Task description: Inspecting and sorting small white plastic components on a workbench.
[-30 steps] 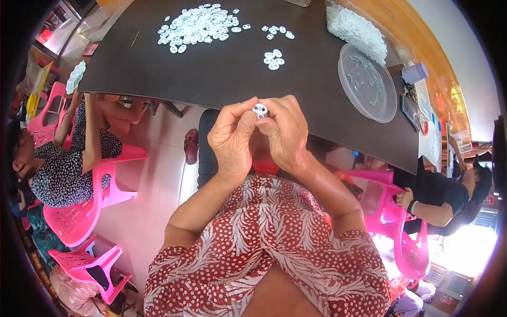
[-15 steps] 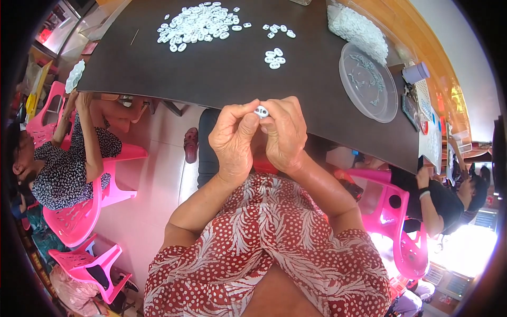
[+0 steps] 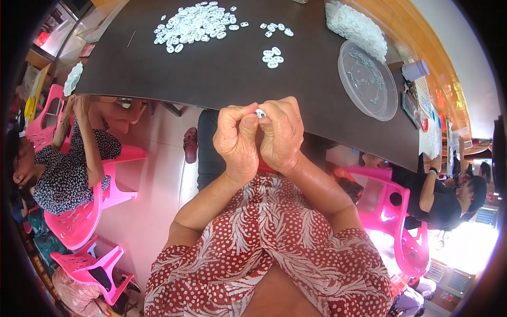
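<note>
Between my fingertips, just off the table's near edge, is a small white oval plastic piece (image 3: 260,113) with dark holes. My left hand (image 3: 235,140) pinches it from the left, thumb and forefinger closed. From the other side my right hand (image 3: 282,132) grips it too, fingers curled and partly covering it. A big heap of similar white pieces (image 3: 193,26) lies at the far left of the dark table (image 3: 211,74). Two small groups sit right of it: a tight cluster of oval pieces (image 3: 273,57) and a looser scatter (image 3: 275,28) behind.
A clear round dish (image 3: 346,84) with small grey metal-looking parts stands at the right. Behind it are a bag of white pieces (image 3: 356,29) and a lilac cup (image 3: 415,71). People sit at both sides on pink chairs (image 3: 79,222). A thin stick (image 3: 131,38) lies far left.
My fingers have closed further over the white piece, so less of it shows. The left hand has shifted slightly right. At the right, a co-worker's head and arm have moved.
</note>
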`<move>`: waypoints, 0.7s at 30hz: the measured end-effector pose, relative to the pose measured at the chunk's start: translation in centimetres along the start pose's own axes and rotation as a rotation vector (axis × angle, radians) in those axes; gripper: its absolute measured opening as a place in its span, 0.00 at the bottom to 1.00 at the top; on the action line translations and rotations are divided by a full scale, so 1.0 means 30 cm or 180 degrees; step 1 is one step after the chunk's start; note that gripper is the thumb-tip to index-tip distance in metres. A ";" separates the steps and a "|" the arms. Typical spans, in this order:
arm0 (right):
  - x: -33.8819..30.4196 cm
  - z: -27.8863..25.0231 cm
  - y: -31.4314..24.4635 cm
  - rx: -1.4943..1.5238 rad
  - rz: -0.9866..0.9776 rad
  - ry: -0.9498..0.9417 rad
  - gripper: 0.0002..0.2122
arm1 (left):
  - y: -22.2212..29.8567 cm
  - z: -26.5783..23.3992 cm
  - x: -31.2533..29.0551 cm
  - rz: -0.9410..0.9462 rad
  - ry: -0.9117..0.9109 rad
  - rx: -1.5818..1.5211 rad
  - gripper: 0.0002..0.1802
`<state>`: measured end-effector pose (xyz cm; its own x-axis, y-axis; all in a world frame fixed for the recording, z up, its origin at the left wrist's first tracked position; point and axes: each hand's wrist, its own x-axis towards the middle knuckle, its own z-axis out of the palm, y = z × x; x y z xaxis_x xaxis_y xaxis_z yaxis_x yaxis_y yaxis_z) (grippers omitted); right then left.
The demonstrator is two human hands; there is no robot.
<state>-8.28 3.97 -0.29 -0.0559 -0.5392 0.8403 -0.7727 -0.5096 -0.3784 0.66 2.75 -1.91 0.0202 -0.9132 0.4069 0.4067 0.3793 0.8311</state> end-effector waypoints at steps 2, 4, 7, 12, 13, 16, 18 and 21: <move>0.010 0.004 0.007 -0.0001 -0.0048 0.0055 0.15 | 0.001 0.006 0.003 -0.0006 0.0035 0.0008 0.09; 0.011 -0.004 0.016 0.0062 -0.0022 0.0095 0.14 | 0.015 0.019 0.009 0.0020 -0.0002 0.0181 0.09; 0.003 -0.035 0.027 0.0187 0.0243 0.0121 0.11 | 0.023 0.009 0.037 -0.0311 -0.0467 0.0214 0.11; 0.097 -0.159 0.106 0.0154 0.1269 -0.0092 0.05 | -0.031 0.007 0.226 0.0148 -0.1160 0.1819 0.09; 0.123 -0.188 0.145 0.0002 0.1282 -0.0078 0.05 | -0.070 0.004 0.291 0.0989 -0.1333 0.2447 0.09; 0.226 -0.273 0.268 -0.0347 0.1476 0.0138 0.07 | -0.140 0.044 0.397 0.1338 -0.1603 0.2913 0.10; 0.295 -0.341 0.359 -0.0587 0.1523 0.0268 0.08 | -0.182 0.068 0.419 0.1512 -0.1790 0.3168 0.11; 0.379 -0.432 0.529 -0.1319 0.1157 0.0299 0.08 | -0.230 0.078 0.430 0.1911 -0.2069 0.2982 0.04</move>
<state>-29.38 -1.56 8.29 -0.4066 -0.5592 0.7225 -0.8761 0.0144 -0.4819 -4.02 -11.29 -1.51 -0.5780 -0.4248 0.6968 -0.3095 0.9042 0.2945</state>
